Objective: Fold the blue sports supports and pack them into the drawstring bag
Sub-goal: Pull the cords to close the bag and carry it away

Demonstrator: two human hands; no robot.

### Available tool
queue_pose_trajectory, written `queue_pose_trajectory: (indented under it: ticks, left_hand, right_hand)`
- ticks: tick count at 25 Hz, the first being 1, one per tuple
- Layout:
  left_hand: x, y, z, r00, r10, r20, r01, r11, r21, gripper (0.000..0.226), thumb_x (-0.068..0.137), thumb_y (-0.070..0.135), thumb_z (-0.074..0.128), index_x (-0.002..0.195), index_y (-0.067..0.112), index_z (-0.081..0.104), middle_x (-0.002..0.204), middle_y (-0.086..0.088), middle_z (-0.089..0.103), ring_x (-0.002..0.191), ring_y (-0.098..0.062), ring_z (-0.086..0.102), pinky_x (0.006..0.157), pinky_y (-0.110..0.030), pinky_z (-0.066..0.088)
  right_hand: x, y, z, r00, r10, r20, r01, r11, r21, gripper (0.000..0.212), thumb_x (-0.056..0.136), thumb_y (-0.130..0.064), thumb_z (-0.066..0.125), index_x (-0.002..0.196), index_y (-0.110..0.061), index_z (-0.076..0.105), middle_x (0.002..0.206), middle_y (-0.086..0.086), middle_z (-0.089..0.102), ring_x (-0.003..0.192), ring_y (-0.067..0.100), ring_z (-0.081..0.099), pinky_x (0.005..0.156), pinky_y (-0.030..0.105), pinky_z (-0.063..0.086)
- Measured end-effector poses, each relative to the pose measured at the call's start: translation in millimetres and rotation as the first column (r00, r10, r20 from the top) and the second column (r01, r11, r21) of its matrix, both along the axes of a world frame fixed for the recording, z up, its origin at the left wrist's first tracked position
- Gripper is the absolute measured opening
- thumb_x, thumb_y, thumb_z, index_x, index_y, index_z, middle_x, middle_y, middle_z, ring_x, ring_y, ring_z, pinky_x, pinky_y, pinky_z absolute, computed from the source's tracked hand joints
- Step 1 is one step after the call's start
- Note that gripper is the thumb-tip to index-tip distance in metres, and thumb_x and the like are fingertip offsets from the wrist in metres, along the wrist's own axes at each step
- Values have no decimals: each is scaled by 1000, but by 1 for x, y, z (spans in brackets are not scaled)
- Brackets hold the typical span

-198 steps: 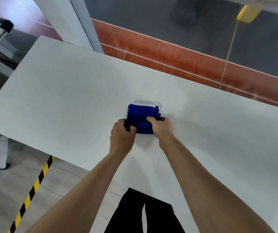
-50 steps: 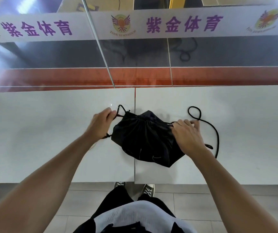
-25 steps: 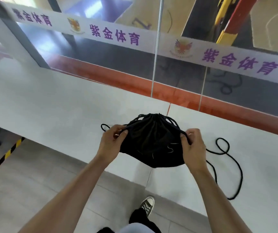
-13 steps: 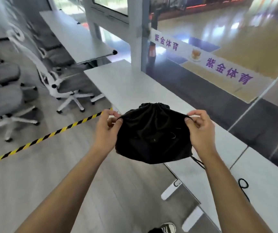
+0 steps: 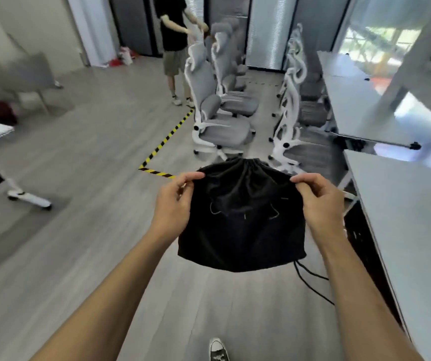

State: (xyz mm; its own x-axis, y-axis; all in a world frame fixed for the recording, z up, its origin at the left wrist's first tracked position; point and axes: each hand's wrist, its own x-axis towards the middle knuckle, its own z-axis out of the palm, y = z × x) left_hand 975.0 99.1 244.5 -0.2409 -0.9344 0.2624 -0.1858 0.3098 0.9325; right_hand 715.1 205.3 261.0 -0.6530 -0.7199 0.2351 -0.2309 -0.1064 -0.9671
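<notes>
A black drawstring bag hangs in the air in front of me, its gathered mouth drawn together at the top. My left hand pinches the bag's upper left edge. My right hand pinches the upper right edge. A black cord trails down from the bag's lower right corner. No blue sports supports show anywhere in view.
A white table runs along my right side. Grey office chairs stand in rows ahead. A person in black stands at the back. Yellow-black tape marks the grey floor. Another table's leg is at left.
I have lifted the bag off the white table and turned left, away from the glass wall, so the bag now hangs over the floor facing the room with the chairs.
</notes>
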Motion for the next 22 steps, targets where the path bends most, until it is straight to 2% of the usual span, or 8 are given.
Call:
queue_pose_trajectory:
  ticks: [4, 8, 10, 12, 14, 16, 19, 22]
  left_hand:
    - [93, -42, -2, 962, 271, 17, -272, 960, 66, 39, 102, 6, 48, 118, 34, 71, 119, 9, 72, 103, -14, 69, 98, -44, 54]
    - [189, -57, 2, 832, 553, 44, -554, 830, 64, 44, 100, 2, 51, 116, 39, 68, 107, 11, 73, 91, -20, 68, 92, -42, 55]
    - [238, -59, 1, 763, 645, 45, -646, 758, 92, 45, 100, 1, 50, 117, 40, 67, 107, 10, 73, 90, -17, 67, 90, -38, 56]
    - [286, -60, 0, 695, 719, 27, -717, 689, 106, 49, 100, 1, 50, 116, 43, 67, 99, 7, 72, 83, -10, 66, 82, -33, 56]
    - [335, -65, -1, 637, 771, -4, -765, 633, 118, 50, 100, -2, 49, 119, 41, 66, 89, 8, 68, 74, -2, 63, 75, -23, 51]
    - [393, -72, -3, 595, 804, -11, -797, 591, 123, 47, 100, -3, 48, 126, 32, 65, 88, 3, 67, 74, 1, 64, 75, -20, 51]
    - [486, -82, -8, 573, 819, -7, -811, 569, 139, 48, 102, 3, 46, 129, 40, 62, 112, -10, 71, 102, -11, 68, 97, -41, 56]
    - [583, -94, -9, 532, 847, 5, -833, 522, 182, 50, 102, 6, 46, 128, 45, 61, 119, -3, 71, 112, -23, 67, 103, -47, 52]
  right_hand:
    - [71, -117, -5, 916, 394, 72, -395, 918, 11, 29, 95, 5, 61, 105, -17, 77, 104, -2, 78, 103, 11, 71, 99, 29, 54]
    - [173, -225, -10, 742, 654, 148, -661, 750, -1, 30, 94, 9, 60, 109, -11, 76, 107, 7, 78, 107, 17, 72, 98, 27, 54]
    - [235, -263, -12, 636, 753, 169, -764, 645, 3, 30, 95, 9, 59, 108, -11, 76, 105, 4, 78, 105, 15, 73, 93, 22, 56]
    - [299, -295, -14, 546, 816, 192, -831, 557, -3, 33, 95, 9, 59, 103, -17, 77, 98, -2, 79, 101, 14, 73, 87, 18, 56]
    - [364, -323, -14, 474, 855, 210, -874, 487, -8, 35, 95, 10, 58, 101, -20, 77, 101, 2, 79, 103, 18, 73, 91, 23, 56]
    - [436, -348, -13, 418, 883, 212, -903, 430, -12, 34, 95, 9, 58, 102, -18, 77, 105, 7, 77, 103, 19, 72, 98, 31, 55]
    - [540, -374, -7, 359, 912, 196, -929, 370, -19, 32, 94, 10, 58, 104, -15, 76, 108, 9, 76, 99, 14, 72, 102, 35, 53]
    - [647, -401, -1, 323, 925, 199, -943, 332, -16, 34, 93, 11, 58, 101, -17, 76, 107, 10, 76, 97, 14, 71, 106, 40, 51]
